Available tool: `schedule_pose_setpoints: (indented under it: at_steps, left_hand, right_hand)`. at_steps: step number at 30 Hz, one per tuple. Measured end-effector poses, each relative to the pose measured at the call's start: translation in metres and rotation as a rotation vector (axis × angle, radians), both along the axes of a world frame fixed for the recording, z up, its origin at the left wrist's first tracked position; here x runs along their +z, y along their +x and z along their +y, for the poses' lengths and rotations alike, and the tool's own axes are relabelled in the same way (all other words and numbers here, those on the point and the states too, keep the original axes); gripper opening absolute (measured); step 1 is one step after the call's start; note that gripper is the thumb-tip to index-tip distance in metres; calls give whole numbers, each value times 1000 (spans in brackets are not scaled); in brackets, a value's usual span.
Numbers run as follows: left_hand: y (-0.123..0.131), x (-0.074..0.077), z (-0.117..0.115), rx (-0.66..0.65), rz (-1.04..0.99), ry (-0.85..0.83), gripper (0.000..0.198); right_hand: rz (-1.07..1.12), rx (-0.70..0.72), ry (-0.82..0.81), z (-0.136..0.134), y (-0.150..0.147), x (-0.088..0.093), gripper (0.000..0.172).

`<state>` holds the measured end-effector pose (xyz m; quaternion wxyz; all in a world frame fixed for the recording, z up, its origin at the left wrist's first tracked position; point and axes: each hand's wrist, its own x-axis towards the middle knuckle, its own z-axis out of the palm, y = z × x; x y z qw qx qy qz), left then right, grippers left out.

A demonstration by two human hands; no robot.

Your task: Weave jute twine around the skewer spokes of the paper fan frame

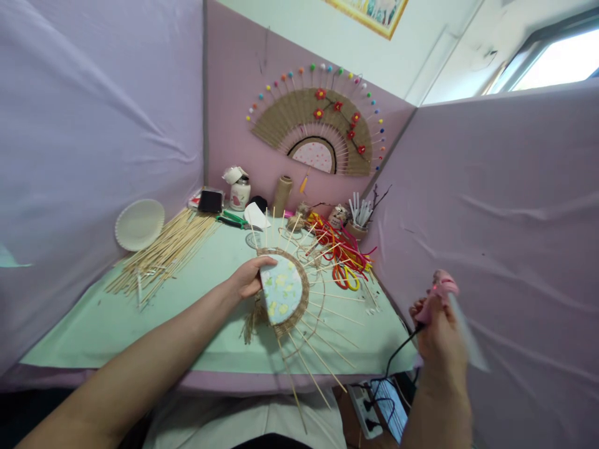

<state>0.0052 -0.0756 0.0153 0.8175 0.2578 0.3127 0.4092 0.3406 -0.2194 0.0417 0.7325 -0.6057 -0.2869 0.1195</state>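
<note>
My left hand [255, 276] grips the straight edge of a half-round fan piece [283, 290], its thumb on the pale blue floral face. Woven brown cord rims the curve, and thin sticks fan out from it to the right, joined by a ring of cord. A brown tassel [254, 319] hangs beside the piece, below the hand. Off to the right, raised clear of the table, my right hand [437, 315] is closed round a pink glue gun [440, 290] with a black cable and a translucent glue stick, blurred by motion.
On the green table [187, 337] lie bamboo sticks [163, 255], green-handled pliers [234, 219], twine and red and yellow pipe cleaners [339, 249]. A finished fan [322, 125] hangs on the back panel. The cable runs down by a power strip [367, 408].
</note>
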Motion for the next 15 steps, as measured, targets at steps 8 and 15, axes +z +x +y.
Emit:
schedule_pose_setpoints:
  at_steps: [8,15]
  left_hand:
    - [16,-5,-15,-39,-8,32,16]
    - [19,-7,-20,6,-3,108,19]
  right_hand:
    - [167,700,-25,-8,-73,35,50]
    - [75,985,-221,41,-136,39,46]
